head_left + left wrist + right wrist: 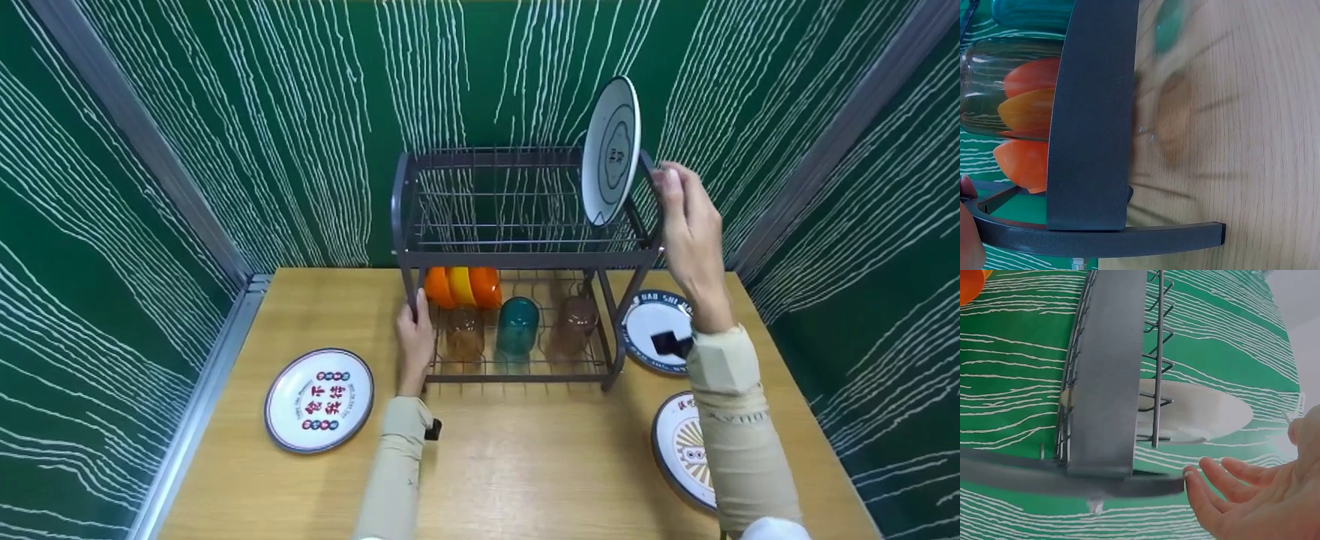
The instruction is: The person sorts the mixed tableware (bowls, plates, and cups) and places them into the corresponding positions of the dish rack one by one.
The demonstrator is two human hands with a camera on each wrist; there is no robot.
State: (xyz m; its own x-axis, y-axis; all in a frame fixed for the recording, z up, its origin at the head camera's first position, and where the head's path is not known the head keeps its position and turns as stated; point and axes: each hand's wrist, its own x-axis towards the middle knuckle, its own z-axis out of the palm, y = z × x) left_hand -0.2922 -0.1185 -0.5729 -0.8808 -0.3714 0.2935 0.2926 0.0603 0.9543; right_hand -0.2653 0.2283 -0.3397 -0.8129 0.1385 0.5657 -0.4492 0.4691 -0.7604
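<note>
A dark two-tier dish rack (525,259) stands on the table. My left hand (415,337) grips its left front post, with a finger and thumb around the dark side frame (1100,242) in the left wrist view. At the rack's upper right end is my right hand (694,232), fingers loosely bent and holding nothing. In the right wrist view a fingertip (1189,477) is at the frame's end, apart from the plate. A white plate (611,150) stands on edge in the right end of the top tier. Whether its lower rim sits fully between the wires is hard to see.
On the lower tier are orange and yellow bowls (463,287), a teal glass (518,326), an amber glass (465,334) and a brownish glass (576,322). Plates lie on the table: one at left (319,401), a blue-rimmed one (652,330) and a sunburst one (682,450) at right.
</note>
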